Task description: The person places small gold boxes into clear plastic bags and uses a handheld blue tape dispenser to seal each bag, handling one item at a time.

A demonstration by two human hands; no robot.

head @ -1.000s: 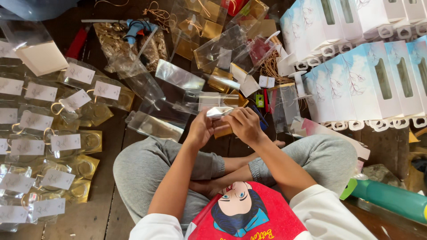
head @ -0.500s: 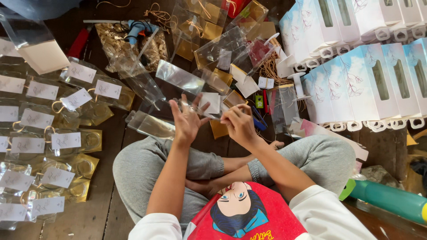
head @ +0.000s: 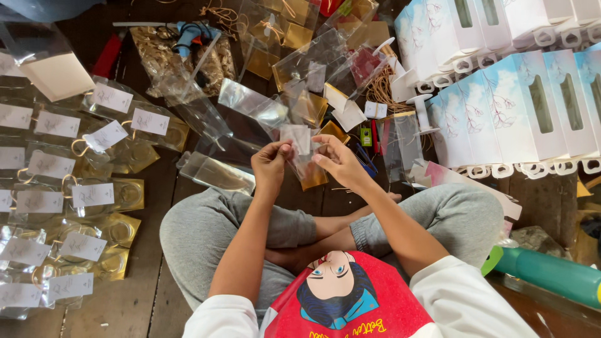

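- The person sits cross-legged on a dark wooden floor, both hands raised in front of the knees
- The left hand pinches the left edge of a small clear cellophane bag between thumb and fingertips; the right hand is closed on the bag's right edge the same way, so the bag hangs stretched between the two hands, just above the lap
- A white card sits in the upper part of the bag and a gold-brown piece shows at its lower end
- To do this step well, I judge the grip should stay light and at the very edges, so the film does not crease and the card lies flat and square inside
- To the left, rows of finished clear packets lie flat on the floor, each with a white rectangular label and a gold ring shape under the film
- Loose empty cellophane sleeves lie scattered just beyond the hands, mixed with gold-backed cards
- At upper right stand tall pale-blue and white gift boxes in close rows, each with a narrow window slot and a branch drawing
- A blue glue gun lies at the top, beside a bag of gold-brown filling
- A green bottle lies at lower right, near the knee
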